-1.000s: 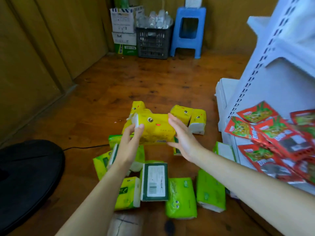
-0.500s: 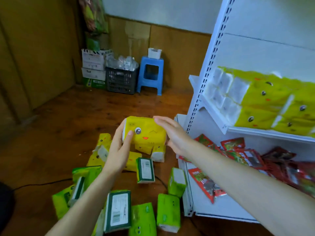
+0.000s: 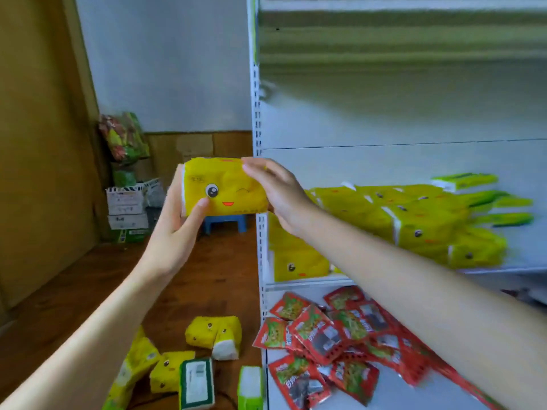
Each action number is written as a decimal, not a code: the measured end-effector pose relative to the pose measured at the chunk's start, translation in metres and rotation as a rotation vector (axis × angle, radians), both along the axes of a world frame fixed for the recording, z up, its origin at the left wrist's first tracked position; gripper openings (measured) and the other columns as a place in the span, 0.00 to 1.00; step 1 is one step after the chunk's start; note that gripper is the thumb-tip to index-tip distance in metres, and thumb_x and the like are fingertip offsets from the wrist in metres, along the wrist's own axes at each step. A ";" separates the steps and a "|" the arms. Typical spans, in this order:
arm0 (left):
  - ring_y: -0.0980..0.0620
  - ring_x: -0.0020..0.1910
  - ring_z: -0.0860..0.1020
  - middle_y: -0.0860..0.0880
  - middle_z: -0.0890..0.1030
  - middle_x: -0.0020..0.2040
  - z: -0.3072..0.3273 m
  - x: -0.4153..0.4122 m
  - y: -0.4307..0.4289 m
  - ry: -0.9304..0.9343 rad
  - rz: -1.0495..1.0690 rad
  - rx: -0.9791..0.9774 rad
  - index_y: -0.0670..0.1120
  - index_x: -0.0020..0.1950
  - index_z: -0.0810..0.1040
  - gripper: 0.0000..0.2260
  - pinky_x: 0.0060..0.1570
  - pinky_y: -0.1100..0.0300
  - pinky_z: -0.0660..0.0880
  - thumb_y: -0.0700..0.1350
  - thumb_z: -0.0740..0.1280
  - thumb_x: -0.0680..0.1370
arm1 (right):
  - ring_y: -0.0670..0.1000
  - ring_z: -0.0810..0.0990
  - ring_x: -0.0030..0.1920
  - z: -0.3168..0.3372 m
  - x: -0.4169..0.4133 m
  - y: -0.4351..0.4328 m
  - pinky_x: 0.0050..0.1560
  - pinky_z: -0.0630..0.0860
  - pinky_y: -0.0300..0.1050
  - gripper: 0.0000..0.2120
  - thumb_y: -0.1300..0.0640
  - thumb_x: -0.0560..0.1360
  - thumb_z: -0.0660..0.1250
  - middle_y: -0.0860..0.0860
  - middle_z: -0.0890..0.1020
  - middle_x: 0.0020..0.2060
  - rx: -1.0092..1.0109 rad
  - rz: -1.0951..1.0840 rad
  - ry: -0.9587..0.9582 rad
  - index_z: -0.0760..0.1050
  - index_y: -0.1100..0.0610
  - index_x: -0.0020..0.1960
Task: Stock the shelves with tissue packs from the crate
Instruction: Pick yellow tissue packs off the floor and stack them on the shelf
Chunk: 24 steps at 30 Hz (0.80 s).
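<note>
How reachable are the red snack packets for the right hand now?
Probably yes, once freed: the right hand and left hand hold the yellow tissue pack; the red snack packets lie uncovered below.

One yellow tissue pack point(image 3: 225, 187) sits in the grip of two hands, the left hand point(image 3: 174, 232) and the right hand point(image 3: 281, 196). On the floor point(image 3: 88, 291) lie at least four loose yellow packs point(image 3: 202, 332) and two green packs point(image 3: 250, 386). The shelved yellow packs point(image 3: 414, 220) number more than six, the red snack packets point(image 3: 319, 335) more than ten; blur prevents an exact count of either. By the wall stand one blue stool point(image 3: 226, 222) and three stacked cartons point(image 3: 127, 201).
</note>
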<state>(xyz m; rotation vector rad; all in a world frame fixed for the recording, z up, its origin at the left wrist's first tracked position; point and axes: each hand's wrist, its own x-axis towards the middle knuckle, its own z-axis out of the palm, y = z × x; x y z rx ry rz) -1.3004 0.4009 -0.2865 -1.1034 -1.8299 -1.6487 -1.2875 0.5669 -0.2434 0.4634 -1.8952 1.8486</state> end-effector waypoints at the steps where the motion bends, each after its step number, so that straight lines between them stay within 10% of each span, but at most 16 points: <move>1: 0.53 0.71 0.66 0.49 0.69 0.71 0.011 0.001 0.027 0.023 -0.039 -0.026 0.45 0.75 0.57 0.25 0.70 0.58 0.63 0.47 0.59 0.79 | 0.46 0.76 0.52 0.010 0.011 0.027 0.58 0.71 0.45 0.04 0.57 0.76 0.65 0.47 0.79 0.47 -0.012 -0.038 0.022 0.76 0.52 0.50; 13: 0.51 0.73 0.63 0.51 0.64 0.74 0.013 0.043 0.339 0.007 -0.308 -0.283 0.56 0.76 0.53 0.32 0.70 0.43 0.62 0.61 0.59 0.75 | 0.56 0.74 0.63 -0.011 0.115 0.343 0.67 0.68 0.55 0.02 0.53 0.71 0.69 0.51 0.80 0.52 -0.167 -0.510 0.083 0.80 0.47 0.42; 24: 0.42 0.68 0.69 0.43 0.70 0.70 -0.013 0.039 0.421 0.151 0.059 -0.689 0.54 0.77 0.45 0.31 0.63 0.52 0.67 0.53 0.58 0.80 | 0.56 0.74 0.63 -0.062 0.107 0.432 0.63 0.68 0.55 0.13 0.58 0.75 0.66 0.49 0.80 0.52 -0.145 -0.527 -0.018 0.82 0.42 0.40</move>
